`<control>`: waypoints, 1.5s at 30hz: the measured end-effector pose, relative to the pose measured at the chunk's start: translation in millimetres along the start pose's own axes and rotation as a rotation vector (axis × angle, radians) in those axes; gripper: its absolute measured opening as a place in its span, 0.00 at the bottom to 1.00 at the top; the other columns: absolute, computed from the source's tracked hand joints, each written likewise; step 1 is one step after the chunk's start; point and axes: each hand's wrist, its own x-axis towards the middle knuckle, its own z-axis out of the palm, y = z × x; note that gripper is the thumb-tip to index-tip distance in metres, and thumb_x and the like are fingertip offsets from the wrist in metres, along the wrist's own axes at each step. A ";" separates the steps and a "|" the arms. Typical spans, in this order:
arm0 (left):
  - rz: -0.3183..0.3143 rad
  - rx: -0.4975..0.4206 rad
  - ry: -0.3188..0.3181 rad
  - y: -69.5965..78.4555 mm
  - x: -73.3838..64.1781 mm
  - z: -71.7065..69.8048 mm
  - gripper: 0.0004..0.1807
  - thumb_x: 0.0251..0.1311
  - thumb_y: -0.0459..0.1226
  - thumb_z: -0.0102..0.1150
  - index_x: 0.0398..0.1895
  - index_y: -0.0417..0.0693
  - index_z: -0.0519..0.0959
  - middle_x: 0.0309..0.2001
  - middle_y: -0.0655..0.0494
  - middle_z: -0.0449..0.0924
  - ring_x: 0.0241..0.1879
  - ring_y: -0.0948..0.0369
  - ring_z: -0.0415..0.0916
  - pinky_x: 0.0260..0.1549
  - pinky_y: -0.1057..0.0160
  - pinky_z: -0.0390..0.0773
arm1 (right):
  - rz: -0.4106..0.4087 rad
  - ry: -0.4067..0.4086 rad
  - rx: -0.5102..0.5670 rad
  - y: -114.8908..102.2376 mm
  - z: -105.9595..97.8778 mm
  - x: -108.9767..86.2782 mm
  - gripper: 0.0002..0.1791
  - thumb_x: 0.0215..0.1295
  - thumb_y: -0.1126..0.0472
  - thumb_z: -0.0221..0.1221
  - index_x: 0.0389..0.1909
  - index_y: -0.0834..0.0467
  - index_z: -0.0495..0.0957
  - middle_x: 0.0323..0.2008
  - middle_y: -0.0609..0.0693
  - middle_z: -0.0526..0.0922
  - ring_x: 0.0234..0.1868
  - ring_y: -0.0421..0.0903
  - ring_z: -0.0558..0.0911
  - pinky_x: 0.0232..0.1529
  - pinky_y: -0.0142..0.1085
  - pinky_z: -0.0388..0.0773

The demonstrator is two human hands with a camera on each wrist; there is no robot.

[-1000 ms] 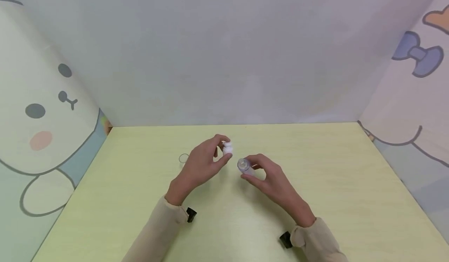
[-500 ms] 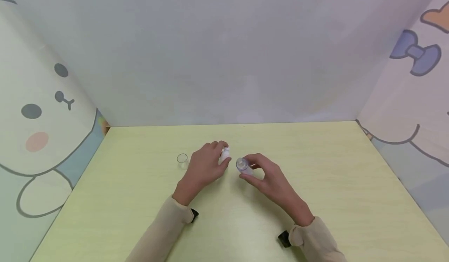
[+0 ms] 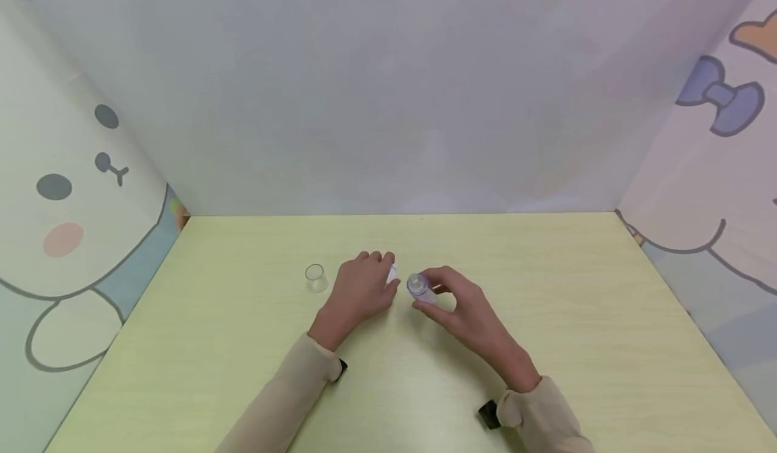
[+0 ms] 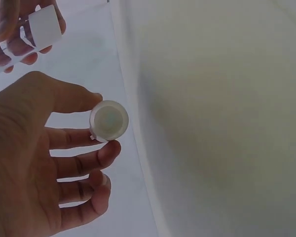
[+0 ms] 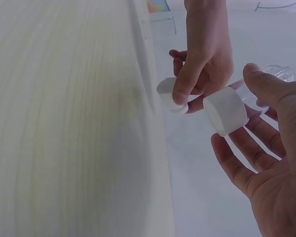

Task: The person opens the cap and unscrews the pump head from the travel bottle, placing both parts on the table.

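Note:
My left hand (image 3: 364, 284) pinches a small white pump top (image 3: 392, 274) between thumb and fingertips, low over the table. In the left wrist view its round underside (image 4: 109, 121) faces the camera. In my right hand (image 3: 464, 305) is a small clear bottle (image 3: 421, 288), held upright between thumb and fingers, its neck uncapped. The right wrist view shows the bottle's white base (image 5: 225, 111) and clear threaded neck (image 5: 281, 74). The two pieces are side by side, a short gap apart. Left of the left hand stands a clear cap (image 3: 315, 276), its rim upward.
The pale yellow table (image 3: 243, 345) reaches back to a plain grey-white wall (image 3: 388, 102). Cartoon-printed panels (image 3: 79, 170) flank both sides. A black wrist device (image 3: 489, 414) sits at the right cuff, and another at the left.
My left hand has lowered the white pump top toward the table and shifted slightly right, uncovering more of the clear cap. The right hand has stayed nearly still with the bottle.

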 end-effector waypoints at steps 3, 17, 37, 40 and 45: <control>-0.011 0.005 -0.033 -0.2 2.0 1.5 0.18 0.70 0.51 0.62 0.49 0.47 0.79 0.39 0.51 0.84 0.38 0.52 0.80 0.29 0.53 0.82 | 0.003 0.001 0.002 0.0 0.7 0.1 0.26 0.57 0.65 0.77 0.56 0.54 0.79 0.48 0.45 0.85 0.47 0.41 0.86 0.46 0.46 0.87; -0.050 -0.025 -0.112 -1.9 3.1 7.0 0.20 0.71 0.51 0.61 0.53 0.46 0.80 0.44 0.48 0.86 0.45 0.47 0.84 0.48 0.45 0.82 | 0.006 0.005 0.000 -2.0 2.7 -0.4 0.26 0.58 0.63 0.76 0.56 0.54 0.79 0.49 0.44 0.86 0.47 0.40 0.86 0.46 0.43 0.87; -0.043 0.036 -0.070 -3.4 -4.3 1.7 0.27 0.70 0.56 0.62 0.58 0.45 0.78 0.46 0.48 0.85 0.45 0.48 0.83 0.44 0.48 0.82 | 0.010 0.005 -0.002 -0.5 3.5 -1.2 0.26 0.58 0.64 0.76 0.56 0.53 0.79 0.49 0.45 0.86 0.47 0.41 0.86 0.46 0.46 0.87; -0.042 0.068 -0.045 -3.9 -6.4 -1.4 0.26 0.70 0.55 0.61 0.58 0.46 0.78 0.45 0.48 0.84 0.44 0.49 0.83 0.42 0.49 0.82 | 0.003 0.013 -0.020 1.2 3.7 -1.0 0.26 0.58 0.64 0.76 0.56 0.54 0.79 0.49 0.46 0.86 0.47 0.43 0.86 0.48 0.47 0.86; -0.034 0.117 0.000 -4.1 -12.0 -6.5 0.24 0.70 0.54 0.62 0.55 0.46 0.77 0.42 0.49 0.83 0.41 0.49 0.82 0.39 0.50 0.81 | 0.035 0.014 -0.066 4.1 4.8 -0.4 0.26 0.58 0.63 0.76 0.56 0.54 0.79 0.49 0.46 0.86 0.49 0.44 0.84 0.48 0.46 0.86</control>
